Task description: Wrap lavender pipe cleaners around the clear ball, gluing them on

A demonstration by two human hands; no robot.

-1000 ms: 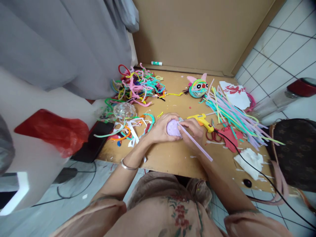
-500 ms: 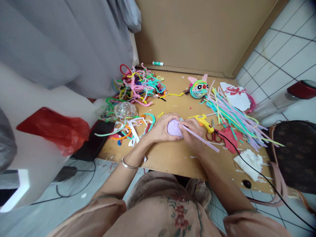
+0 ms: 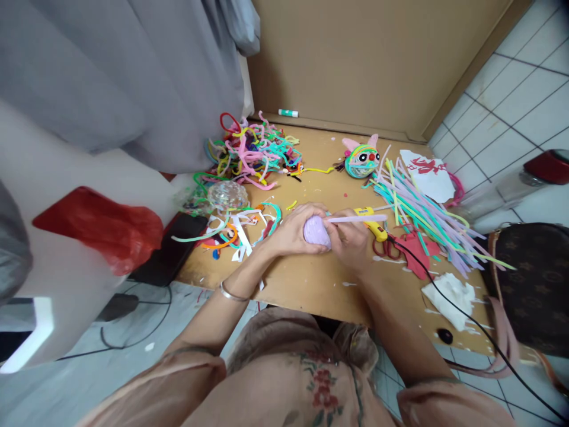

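My left hand is closed around a ball wrapped in lilac pipe cleaner, near the middle of the table. From the ball's right side a lilac pipe cleaner sticks out to the right, pinched by my right hand close against the ball. Just beyond that hand lies a yellow glue gun, partly hidden by it. Red-handled scissors rest beside the gun, next to a piece of red felt.
Tangled pipe cleaners heap at the back left, before a clear plastic ball. At the back right sit a decorated ball with eyes and straight pipe cleaners. A black cord crosses the right side, past a white cloth.
The free end of the lilac pipe cleaner has swung up, from pointing down to the right to lying almost level. Both hands stay on the ball; the view has shifted slightly.
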